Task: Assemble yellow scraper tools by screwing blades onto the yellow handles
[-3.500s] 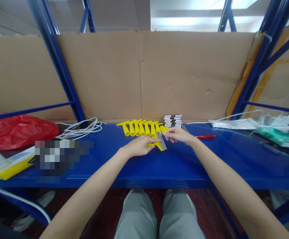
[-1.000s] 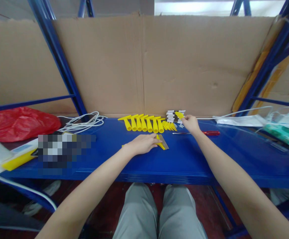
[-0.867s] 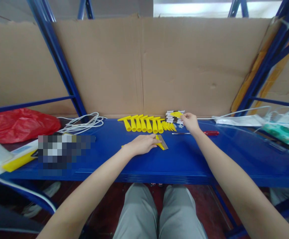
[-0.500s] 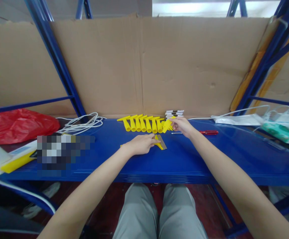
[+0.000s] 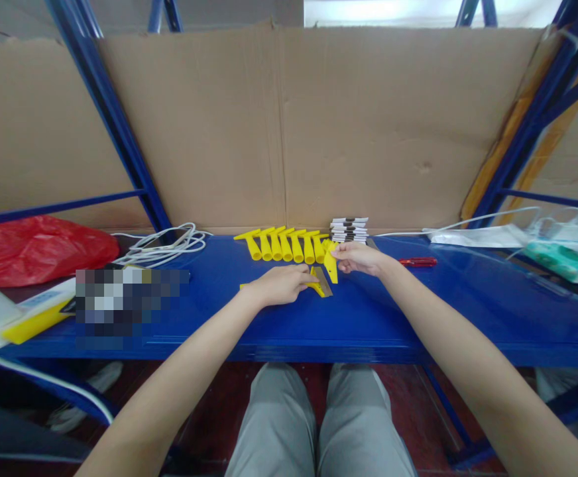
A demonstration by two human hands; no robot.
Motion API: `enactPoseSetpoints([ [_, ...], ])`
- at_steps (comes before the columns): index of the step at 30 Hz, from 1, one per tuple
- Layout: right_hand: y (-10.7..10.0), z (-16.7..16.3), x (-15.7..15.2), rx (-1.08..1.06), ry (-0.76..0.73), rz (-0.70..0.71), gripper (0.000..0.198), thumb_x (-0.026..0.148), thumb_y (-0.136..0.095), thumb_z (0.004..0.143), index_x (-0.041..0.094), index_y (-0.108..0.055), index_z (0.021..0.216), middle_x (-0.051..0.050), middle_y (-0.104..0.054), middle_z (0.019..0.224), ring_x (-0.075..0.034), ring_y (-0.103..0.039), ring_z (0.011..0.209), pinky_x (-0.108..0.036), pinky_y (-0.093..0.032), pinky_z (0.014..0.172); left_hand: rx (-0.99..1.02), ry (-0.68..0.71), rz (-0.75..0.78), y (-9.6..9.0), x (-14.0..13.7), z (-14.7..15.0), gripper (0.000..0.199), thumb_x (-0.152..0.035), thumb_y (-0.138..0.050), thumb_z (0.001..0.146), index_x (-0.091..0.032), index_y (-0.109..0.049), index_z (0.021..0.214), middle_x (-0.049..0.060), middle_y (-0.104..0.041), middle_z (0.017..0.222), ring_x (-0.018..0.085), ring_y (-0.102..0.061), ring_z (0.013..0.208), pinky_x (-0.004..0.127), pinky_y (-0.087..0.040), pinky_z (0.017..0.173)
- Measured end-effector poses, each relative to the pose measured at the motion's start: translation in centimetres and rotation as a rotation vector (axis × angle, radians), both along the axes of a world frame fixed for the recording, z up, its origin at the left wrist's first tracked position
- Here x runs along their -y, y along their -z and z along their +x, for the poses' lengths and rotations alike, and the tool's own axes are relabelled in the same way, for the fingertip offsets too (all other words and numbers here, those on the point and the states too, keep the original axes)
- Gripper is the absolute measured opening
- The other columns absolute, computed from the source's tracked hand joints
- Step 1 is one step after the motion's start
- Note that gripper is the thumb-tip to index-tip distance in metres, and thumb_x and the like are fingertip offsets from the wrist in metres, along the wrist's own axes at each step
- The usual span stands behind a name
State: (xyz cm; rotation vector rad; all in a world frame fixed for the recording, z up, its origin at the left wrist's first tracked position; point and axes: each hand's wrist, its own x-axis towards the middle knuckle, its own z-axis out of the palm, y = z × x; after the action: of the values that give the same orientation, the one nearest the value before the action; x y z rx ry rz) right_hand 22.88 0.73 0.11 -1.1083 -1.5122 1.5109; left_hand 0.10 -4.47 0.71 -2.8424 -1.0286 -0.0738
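Note:
My left hand (image 5: 285,285) is closed on the handle of a yellow scraper (image 5: 317,286), low over the blue tabletop. The scraper's flat metal blade (image 5: 325,281) points right. Just right of the blade, my right hand (image 5: 361,257) pinches a flat yellow plastic plate (image 5: 331,266) with small holes in it. The plate stands tilted close to the blade, and a narrow gap seems to part them. Behind both hands lies a row of several yellow scraper handles (image 5: 282,245), side by side with their round ends toward me.
A stack of white-and-black packets (image 5: 349,228) stands behind my right hand. A red-handled screwdriver (image 5: 418,262) lies to the right. Coiled white cable (image 5: 179,242) and a red plastic bag (image 5: 45,252) are at the left. Cardboard (image 5: 368,132) walls the back.
My right hand has brought the yellow plate toward me and slightly left, from beside the row of handles to near the blade. My left hand keeps its hold on the scraper.

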Motion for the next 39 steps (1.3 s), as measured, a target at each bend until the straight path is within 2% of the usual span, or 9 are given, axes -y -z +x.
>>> enactPoseSetpoints([
  [8, -0.3, -0.5, 0.6, 0.083, 0.028, 0.001, 0.013, 0.015, -0.068, 0.078, 0.015, -0.056, 0.072, 0.001, -0.056, 0.054, -0.007, -0.049, 0.047, -0.017, -0.042, 0.046, 0.010, 0.017, 0.025, 0.1, -0.1, -0.1, 0.035, -0.023, -0.042, 0.092, -0.029, -0.062, 0.120, 0.002, -0.064, 0.116, 0.018, -0.060, 0.105, 0.024, -0.047, 0.080],
  [11, -0.7, -0.9, 1.1, 0.137, 0.038, -0.026, 0.016, 0.018, -0.067, 0.080, 0.014, -0.055, 0.070, 0.003, -0.052, 0.052, -0.005, -0.044, 0.043, -0.017, -0.037, 0.041, 0.042, 0.029, 0.006, 0.1, -0.1, -0.2, 0.031, -0.023, -0.043, 0.092, -0.025, -0.062, 0.116, 0.003, -0.065, 0.116, 0.018, -0.061, 0.105, 0.025, -0.047, 0.082],
  [15, -0.9, -1.6, 1.7, 0.195, 0.026, -0.043, 0.024, 0.024, -0.069, 0.078, 0.016, -0.049, 0.067, 0.008, -0.042, 0.047, -0.002, -0.031, 0.038, -0.014, -0.025, 0.036, 0.108, -0.008, -0.040, 0.0, 0.1, -0.3, 0.027, -0.024, -0.047, 0.089, -0.023, -0.057, 0.115, 0.004, -0.066, 0.115, 0.020, -0.062, 0.104, 0.028, -0.048, 0.082],
  [20, -0.7, -2.5, 2.1, 0.308, -0.036, -0.013, 0.032, 0.029, -0.072, 0.076, 0.017, -0.046, 0.063, 0.009, -0.038, 0.046, -0.002, -0.028, 0.038, -0.014, -0.020, 0.035, 0.111, -0.080, -0.059, -0.1, 0.2, -0.3, 0.024, -0.025, -0.049, 0.088, -0.021, -0.053, 0.111, 0.007, -0.065, 0.113, 0.023, -0.063, 0.101, 0.031, -0.049, 0.080],
  [31, -0.3, -3.1, 2.4, 0.456, 0.008, 0.039, 0.021, 0.021, -0.061, 0.081, 0.016, -0.050, 0.065, 0.008, -0.037, 0.041, -0.002, -0.029, 0.036, -0.014, -0.020, 0.035, 0.105, -0.062, -0.043, 0.1, 0.2, -0.2, 0.023, -0.023, -0.048, 0.088, -0.020, -0.051, 0.111, 0.007, -0.065, 0.114, 0.022, -0.063, 0.103, 0.030, -0.049, 0.082],
  [39, -0.5, -3.9, 2.7, 0.544, 0.087, 0.064, 0.026, 0.018, -0.058, 0.083, 0.017, -0.045, 0.061, 0.009, -0.034, 0.041, -0.002, -0.026, 0.035, -0.016, -0.017, 0.036, 0.100, -0.059, -0.023, 0.4, -0.2, -0.3, 0.027, -0.024, -0.049, 0.088, -0.020, -0.052, 0.114, 0.007, -0.065, 0.115, 0.022, -0.063, 0.104, 0.030, -0.049, 0.082],
])
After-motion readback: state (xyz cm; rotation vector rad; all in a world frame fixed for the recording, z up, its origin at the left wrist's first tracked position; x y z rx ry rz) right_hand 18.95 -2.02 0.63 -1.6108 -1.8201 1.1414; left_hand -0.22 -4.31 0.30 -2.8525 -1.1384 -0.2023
